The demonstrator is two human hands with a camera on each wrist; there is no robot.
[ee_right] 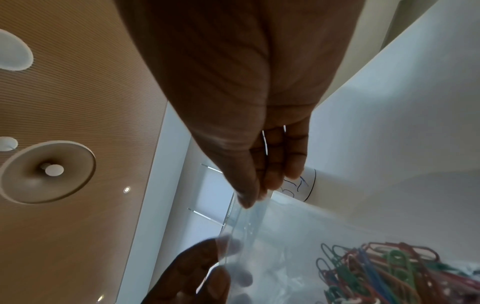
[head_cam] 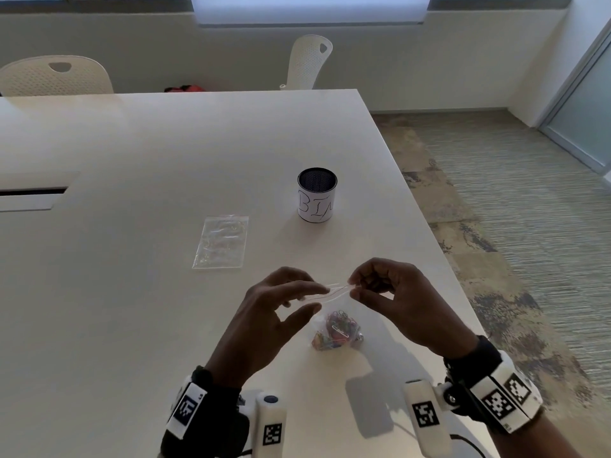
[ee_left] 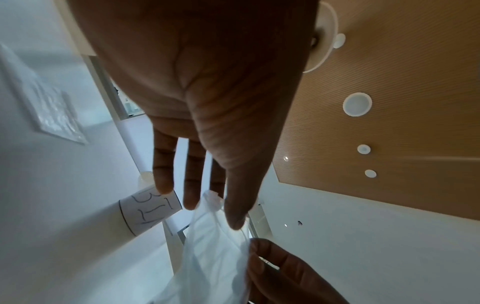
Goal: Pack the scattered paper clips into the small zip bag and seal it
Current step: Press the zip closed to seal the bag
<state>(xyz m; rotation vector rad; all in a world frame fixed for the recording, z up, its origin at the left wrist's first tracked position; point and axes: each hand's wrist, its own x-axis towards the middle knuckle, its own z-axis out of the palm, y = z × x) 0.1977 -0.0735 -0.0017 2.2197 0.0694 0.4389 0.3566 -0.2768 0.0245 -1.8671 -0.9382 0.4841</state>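
Note:
A small clear zip bag (head_cam: pixel 322 320) hangs just above the white table (head_cam: pixel 132 309), with several coloured paper clips (head_cam: pixel 338 328) heaped in its bottom. My left hand (head_cam: pixel 317 297) holds the left end of the bag's top strip, fingers stretched along it and thumb underneath. My right hand (head_cam: pixel 353 289) pinches the right end of the strip between thumb and forefinger. The left wrist view shows my left hand's (ee_left: pixel 213 214) thumb lying on the bag (ee_left: pixel 213 257). In the right wrist view my right hand (ee_right: pixel 249 199) pinches the strip (ee_right: pixel 241 228) above the clips (ee_right: pixel 384 273).
A second, empty zip bag (head_cam: pixel 221 241) lies flat on the table to the left. A round mesh cup (head_cam: pixel 317 200) with a white handwritten label stands behind my hands. The table's right edge (head_cam: pixel 426 226) runs close by my right hand. Two white chairs stand at the far side.

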